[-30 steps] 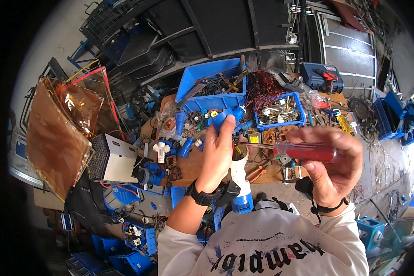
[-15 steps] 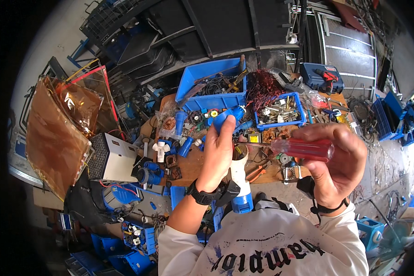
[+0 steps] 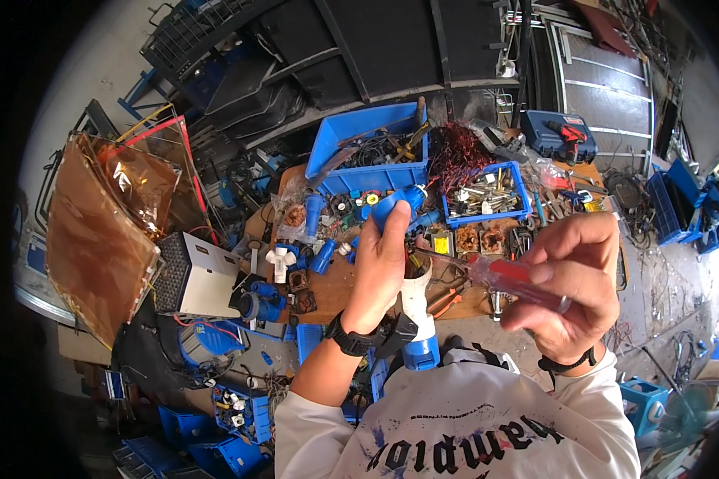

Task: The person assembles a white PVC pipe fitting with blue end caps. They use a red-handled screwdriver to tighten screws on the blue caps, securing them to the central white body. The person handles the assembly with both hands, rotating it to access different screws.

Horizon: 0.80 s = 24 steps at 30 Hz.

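My left hand (image 3: 381,267) is closed around a blue plastic cylindrical part (image 3: 393,206), thumb pressed along it. In my right hand (image 3: 575,291) is a screwdriver (image 3: 510,275) with a clear red handle, its fingers wrapped around the grip. The shaft points left toward the near end of the held part, where my left hand hides whether the tip touches. Just below that end is a white pipe-like piece (image 3: 415,299) with a blue end (image 3: 421,354); whether it joins the held part cannot be made out.
On the wooden table (image 3: 351,294) are a blue bin (image 3: 383,177) of cables, a blue tray (image 3: 487,214) of metal pieces, red wire (image 3: 458,152) and orange-handled pliers (image 3: 447,298). A red drill (image 3: 571,137) lies on a dark case. A white box (image 3: 202,271) stands left.
My right hand has shifted slightly left, and its fingers have turned around the screwdriver handle, which now tilts more downward to the right. My left hand keeps its hold, almost unmoved.
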Available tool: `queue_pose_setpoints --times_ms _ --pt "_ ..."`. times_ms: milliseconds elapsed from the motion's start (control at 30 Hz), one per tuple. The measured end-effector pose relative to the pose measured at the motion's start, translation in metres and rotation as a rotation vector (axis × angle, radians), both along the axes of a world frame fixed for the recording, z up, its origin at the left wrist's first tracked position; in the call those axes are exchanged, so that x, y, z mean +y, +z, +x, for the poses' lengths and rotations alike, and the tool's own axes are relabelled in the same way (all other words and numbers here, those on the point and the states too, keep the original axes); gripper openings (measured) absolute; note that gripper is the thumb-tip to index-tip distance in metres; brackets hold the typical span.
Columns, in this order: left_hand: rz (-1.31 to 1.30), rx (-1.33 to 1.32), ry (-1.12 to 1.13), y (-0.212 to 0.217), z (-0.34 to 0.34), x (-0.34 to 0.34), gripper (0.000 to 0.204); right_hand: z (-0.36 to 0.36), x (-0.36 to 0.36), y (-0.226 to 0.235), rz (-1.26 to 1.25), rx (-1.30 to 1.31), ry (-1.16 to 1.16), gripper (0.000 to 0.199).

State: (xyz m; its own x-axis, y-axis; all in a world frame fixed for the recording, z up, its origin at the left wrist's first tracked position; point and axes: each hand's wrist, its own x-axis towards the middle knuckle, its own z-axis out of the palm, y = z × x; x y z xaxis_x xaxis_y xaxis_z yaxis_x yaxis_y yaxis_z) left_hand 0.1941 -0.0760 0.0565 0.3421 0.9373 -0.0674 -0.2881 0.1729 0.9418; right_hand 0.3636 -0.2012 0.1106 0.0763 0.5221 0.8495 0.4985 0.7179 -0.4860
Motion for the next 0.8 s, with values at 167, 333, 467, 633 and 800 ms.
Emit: queue_pose_setpoints --times_ms 167,333,467,633,800 --pt "0.005 0.005 0.018 0.010 0.004 -0.006 0.025 0.000 0.002 -0.001 0.009 0.168 0.094 0.035" --pt "0.006 -0.017 -0.017 0.007 0.001 -0.005 0.024 -0.003 -0.002 -0.001 -0.047 0.149 0.091 0.032" --pt "-0.016 0.003 -0.011 0.005 0.002 -0.006 0.024 -0.009 -0.001 0.002 -0.005 0.214 0.131 0.030" --pt "-0.005 -0.001 -0.004 0.002 0.002 -0.006 0.025 0.001 0.003 -0.011 0.019 0.073 0.112 0.041" --pt "-0.019 0.027 -0.057 0.005 -0.002 -0.007 0.028 0.000 0.002 -0.004 -0.070 0.098 -0.076 0.056"
